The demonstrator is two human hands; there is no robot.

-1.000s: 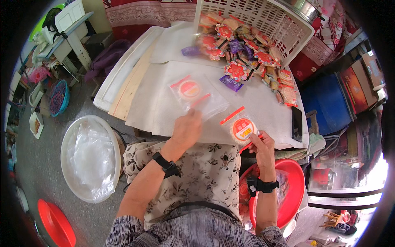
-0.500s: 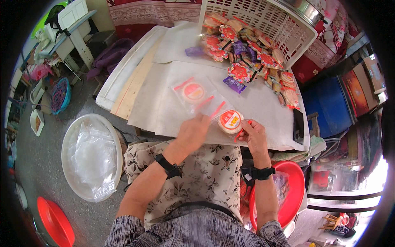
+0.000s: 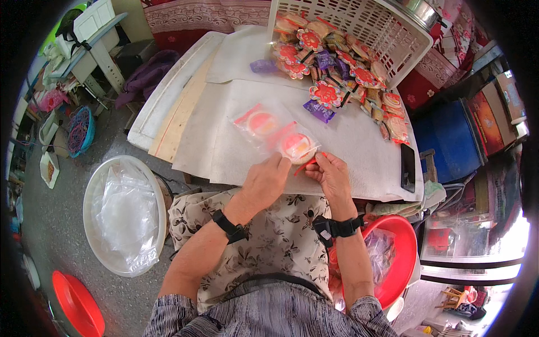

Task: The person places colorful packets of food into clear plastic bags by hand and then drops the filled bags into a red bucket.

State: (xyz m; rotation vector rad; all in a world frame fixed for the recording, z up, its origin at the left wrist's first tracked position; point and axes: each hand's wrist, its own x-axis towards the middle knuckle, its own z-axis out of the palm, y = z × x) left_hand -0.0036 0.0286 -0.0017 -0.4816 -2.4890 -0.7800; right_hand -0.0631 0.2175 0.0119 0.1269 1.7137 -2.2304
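A clear plastic packet [image 3: 298,147] with red ends and a round pale biscuit or cake inside tilts over the table's near part. My right hand [image 3: 331,172] pinches its near red end. Just left of that, my left hand [image 3: 267,178] has its fingers closed at the packet's lower left edge. A second similar packet [image 3: 261,122] lies flat on the white table covering, beyond my left hand and partly overlapped by the first packet. Each of my wrists wears a black strap.
A white crate [image 3: 359,22] lies tipped at the back, spilling a heap of snack packets [image 3: 342,67]. A phone [image 3: 408,168] lies at the table's right. Plastic bags fill a white tub [image 3: 88,216] on the floor; a red basin [image 3: 411,253] stands by my right arm.
The packet in my right hand has moved left and away from me, over the second packet's edge. My left hand has come to the packet's side and is no longer blurred.
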